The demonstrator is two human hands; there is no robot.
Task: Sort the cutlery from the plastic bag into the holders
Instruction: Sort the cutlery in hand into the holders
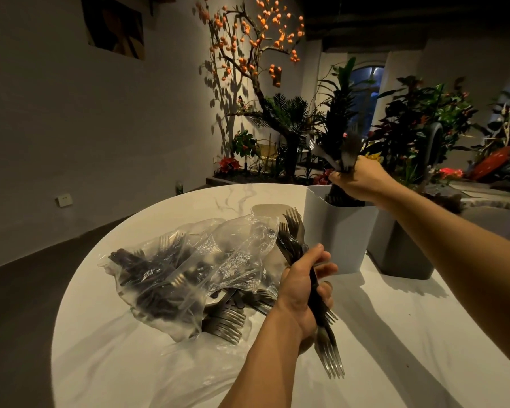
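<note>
A clear plastic bag (pixel 189 272) full of dark forks lies on the round white table (pixel 395 334); a stack of forks (pixel 226 323) spills from its mouth. My left hand (pixel 302 293) grips a bundle of forks (pixel 327 348), tines sticking out above and below the fist. My right hand (pixel 358 179) grips a second bunch of cutlery (pixel 343 156) upright, its lower ends inside the white holder (pixel 336 231). A grey holder (pixel 401 251) stands just right of the white one, partly behind my right forearm.
A pale shallow dish (pixel 267 209) sits behind the bag beside the white holder. Beyond the table's far edge are potted plants (pixel 418 128) and a tree with orange fruit (pixel 248 39). A dark floor lies left of the table.
</note>
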